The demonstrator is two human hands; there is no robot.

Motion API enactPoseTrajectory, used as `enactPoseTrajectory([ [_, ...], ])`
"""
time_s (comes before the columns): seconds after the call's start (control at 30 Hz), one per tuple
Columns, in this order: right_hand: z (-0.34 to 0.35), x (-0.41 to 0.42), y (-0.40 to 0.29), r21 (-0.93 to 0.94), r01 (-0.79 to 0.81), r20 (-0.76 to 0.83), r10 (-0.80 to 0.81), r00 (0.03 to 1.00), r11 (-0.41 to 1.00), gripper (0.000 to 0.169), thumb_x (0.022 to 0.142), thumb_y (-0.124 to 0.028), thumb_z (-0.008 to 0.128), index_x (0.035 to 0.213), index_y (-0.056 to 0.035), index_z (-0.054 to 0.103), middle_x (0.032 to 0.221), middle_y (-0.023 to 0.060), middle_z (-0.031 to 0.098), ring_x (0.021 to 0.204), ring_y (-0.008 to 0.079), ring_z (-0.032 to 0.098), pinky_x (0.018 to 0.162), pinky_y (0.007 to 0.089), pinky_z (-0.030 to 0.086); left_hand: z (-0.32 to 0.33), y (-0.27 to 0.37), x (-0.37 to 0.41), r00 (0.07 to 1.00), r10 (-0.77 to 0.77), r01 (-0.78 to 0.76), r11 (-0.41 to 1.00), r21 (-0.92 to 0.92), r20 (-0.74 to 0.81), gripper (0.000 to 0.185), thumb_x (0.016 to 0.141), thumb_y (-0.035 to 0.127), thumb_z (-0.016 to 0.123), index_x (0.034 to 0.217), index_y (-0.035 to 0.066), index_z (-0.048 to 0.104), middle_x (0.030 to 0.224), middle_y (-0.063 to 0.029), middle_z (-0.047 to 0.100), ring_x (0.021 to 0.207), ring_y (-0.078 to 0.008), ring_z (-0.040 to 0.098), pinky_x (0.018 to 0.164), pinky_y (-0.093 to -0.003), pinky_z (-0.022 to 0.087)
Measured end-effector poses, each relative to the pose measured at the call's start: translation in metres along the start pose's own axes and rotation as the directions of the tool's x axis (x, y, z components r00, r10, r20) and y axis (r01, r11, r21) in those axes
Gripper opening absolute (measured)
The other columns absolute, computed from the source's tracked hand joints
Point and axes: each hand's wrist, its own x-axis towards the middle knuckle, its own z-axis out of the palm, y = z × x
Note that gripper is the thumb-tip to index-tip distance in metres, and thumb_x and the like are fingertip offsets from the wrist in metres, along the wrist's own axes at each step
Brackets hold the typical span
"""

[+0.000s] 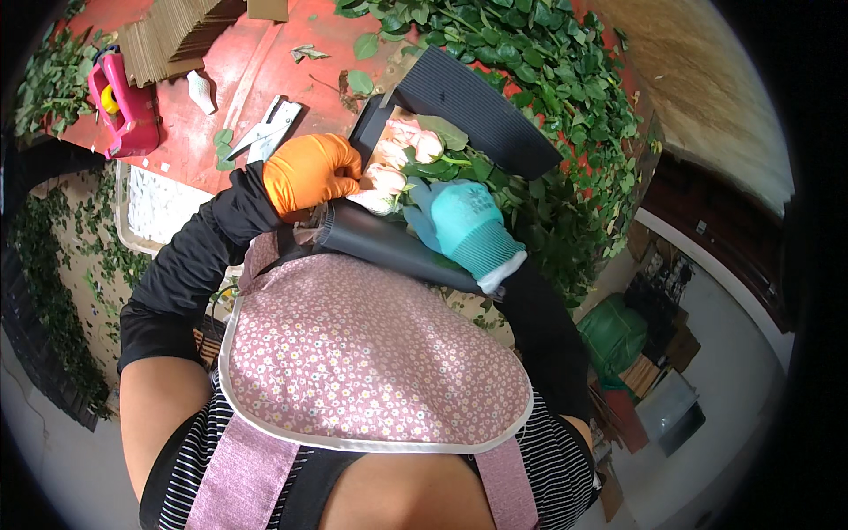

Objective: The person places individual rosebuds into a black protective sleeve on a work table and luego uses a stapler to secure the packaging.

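Several pale pink roses (416, 140) lie with their leafy stems in a black ribbed trough (391, 235) in front of me. One lower rose bloom (384, 179) has a white foam net sleeve (375, 201) at its end. My left hand (308, 173), in an orange glove, pinches the edge of this sleeve between curled fingers. On the other side, my right hand (460, 218), in a teal knit glove, reaches its fingers against the bloom and the stems below it. Leaves and the bloom hide its fingertips, so its grip is unclear.
White-handled snips (268, 129), a loose foam net (200, 93) and a pink tape dispenser (122, 106) are on the red table (199, 142). Folded cardboard (175, 36) stands behind. Leafy stems (556, 73) heap at right. A clear bin (159, 205) holds white pieces.
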Motion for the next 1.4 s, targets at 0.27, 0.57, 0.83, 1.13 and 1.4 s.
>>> enactPoseTrajectory([
  [0.27,-0.03,-0.029,-0.008,0.211,-0.01,0.018,0.006,1.0,0.978,0.029,0.096,-0.033,0.057,0.106,-0.007,0.064,0.07,0.0149,0.065,0.07,0.0351,0.067,0.065,0.0481,0.053,0.009,-0.009,-0.004,0.995,0.093,-0.095,0.989,0.115,0.023,0.02,0.084,0.022,0.074,0.091,0.004,0.069,0.087,-0.0139,0.063,0.083,-0.0357,0.062,0.073,-0.0425,0.048],
  [0.57,0.027,0.004,0.003,0.207,-0.004,-0.006,0.005,1.0,0.978,0.021,0.089,-0.023,0.058,0.086,-0.0072,0.072,0.075,0.0168,0.068,0.071,0.0369,0.067,0.067,0.0502,0.053,0.002,-0.015,0.013,0.918,0.389,-0.395,0.897,0.198,0.073,0.01,0.08,0.015,0.067,0.082,0.006,0.063,0.08,-0.0131,0.059,0.078,-0.0357,0.06,0.069,-0.0447,0.048],
  [0.83,0.038,0.006,0.007,0.131,0.024,-0.044,-0.018,0.999,0.991,0.017,0.081,-0.019,0.061,0.076,-0.0079,0.073,0.072,0.0163,0.069,0.068,0.0341,0.068,0.065,0.0479,0.053,-0.05,-0.054,-0.018,0.962,0.21,-0.141,0.928,0.345,-0.172,0.008,0.079,0.009,0.068,0.08,0.003,0.063,0.077,-0.0156,0.058,0.072,-0.0364,0.058,0.065,-0.0424,0.049],
  [1.13,0.039,0.005,0.008,0.163,0.069,-0.058,-0.06,0.996,0.984,0.014,0.078,-0.014,0.061,0.078,-0.0057,0.072,0.073,0.0178,0.068,0.068,0.0358,0.068,0.066,0.0485,0.053,-0.069,-0.046,-0.121,0.995,-0.095,0.089,0.647,0.757,-0.036,0.013,0.079,0.013,0.068,0.091,0.008,0.069,0.084,-0.0136,0.065,0.081,-0.0342,0.065,0.069,-0.0439,0.05],
  [1.4,0.029,0.003,0.008,0.116,0.076,-0.041,-0.072,0.997,0.99,0.018,0.086,-0.022,0.061,0.085,-0.0078,0.072,0.075,0.0171,0.068,0.067,0.0365,0.067,0.064,0.0482,0.053,-0.007,0.004,0.006,0.835,0.431,-0.454,0.891,-0.014,0.343,0.053,0.077,-0.009,0.056,0.126,0.008,0.067,0.132,-0.0107,0.065,0.124,-0.0289,0.06,0.101,-0.0339,0.05],
])
